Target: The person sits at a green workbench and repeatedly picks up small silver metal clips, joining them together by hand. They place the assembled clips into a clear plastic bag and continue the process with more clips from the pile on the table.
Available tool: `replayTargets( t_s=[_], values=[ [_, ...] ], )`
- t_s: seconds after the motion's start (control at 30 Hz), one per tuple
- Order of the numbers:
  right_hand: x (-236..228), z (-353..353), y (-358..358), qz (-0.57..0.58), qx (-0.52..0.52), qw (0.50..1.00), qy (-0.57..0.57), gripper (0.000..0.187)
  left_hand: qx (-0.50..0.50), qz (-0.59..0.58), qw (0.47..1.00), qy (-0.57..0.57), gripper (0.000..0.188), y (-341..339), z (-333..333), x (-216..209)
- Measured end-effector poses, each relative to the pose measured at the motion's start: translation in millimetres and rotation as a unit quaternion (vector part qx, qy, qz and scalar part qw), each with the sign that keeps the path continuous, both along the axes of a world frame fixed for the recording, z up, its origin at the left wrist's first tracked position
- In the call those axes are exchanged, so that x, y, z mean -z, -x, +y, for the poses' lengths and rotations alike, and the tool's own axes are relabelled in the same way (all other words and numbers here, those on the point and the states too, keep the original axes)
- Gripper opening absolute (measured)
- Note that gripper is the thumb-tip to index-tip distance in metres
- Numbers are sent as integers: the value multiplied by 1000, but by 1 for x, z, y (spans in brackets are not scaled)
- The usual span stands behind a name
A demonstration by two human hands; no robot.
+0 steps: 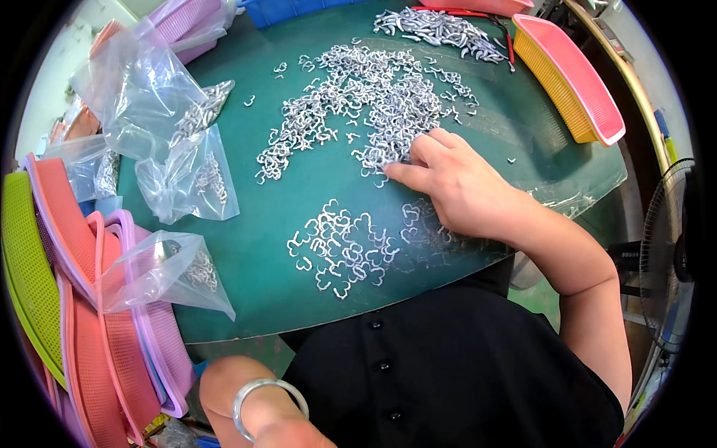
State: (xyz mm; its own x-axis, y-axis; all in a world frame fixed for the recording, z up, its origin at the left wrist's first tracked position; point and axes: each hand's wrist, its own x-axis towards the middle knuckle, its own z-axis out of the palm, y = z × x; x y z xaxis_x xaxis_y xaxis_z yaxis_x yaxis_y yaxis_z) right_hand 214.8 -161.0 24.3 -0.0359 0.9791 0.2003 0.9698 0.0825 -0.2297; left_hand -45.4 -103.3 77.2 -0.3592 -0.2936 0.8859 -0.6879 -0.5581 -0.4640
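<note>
My right hand (464, 183) is palm down at the near edge of a heap of small silvery curved metal pieces (403, 104). One digit stretches out and touches the heap, apart from the bent fingers, whose tips are partly hidden; I make out nothing held. Nearer to me lies a looser spread of similar hook-shaped pieces (343, 250), left of my right wrist. My left hand (290, 434) is low at the picture's bottom edge, off the table, below a pale bangle (246, 399). Its fingers are out of sight.
On the green table (261, 216), clear bags (187, 179) with metal pieces lie at left, beside stacked plastic baskets (67, 224). Elongated grey pieces (441, 33) and red-handled pliers (510, 45) lie at the back. A pink-and-yellow basket (567, 78) and a fan (665, 254) stand right.
</note>
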Motion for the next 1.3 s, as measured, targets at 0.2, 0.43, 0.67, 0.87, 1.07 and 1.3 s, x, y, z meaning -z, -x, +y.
replayTargets(
  t_s=[0.2,0.43,0.67,0.87,1.07,1.3],
  values=[
    [2,8,-3,-18,-8,1000,-17,40,-26,43,999,-10,30,4,10,2],
    [-1,7,2,6,-37,999,-25,36,-28,30,999,-6,34,6,15,1],
    [0,-11,5,85,-99,991,-14,36,-383,488,771,143,14,-24,39,14],
    [5,-4,-2,46,-32,997,-55,24,-384,626,674,78,21,-73,87,50],
    [10,5,-5,55,-12,997,-51,9,-391,648,651,51,16,-95,88,68],
    [20,10,-5,40,-6,997,-71,10,-361,662,655,49,8,-89,90,71]
  ],
)
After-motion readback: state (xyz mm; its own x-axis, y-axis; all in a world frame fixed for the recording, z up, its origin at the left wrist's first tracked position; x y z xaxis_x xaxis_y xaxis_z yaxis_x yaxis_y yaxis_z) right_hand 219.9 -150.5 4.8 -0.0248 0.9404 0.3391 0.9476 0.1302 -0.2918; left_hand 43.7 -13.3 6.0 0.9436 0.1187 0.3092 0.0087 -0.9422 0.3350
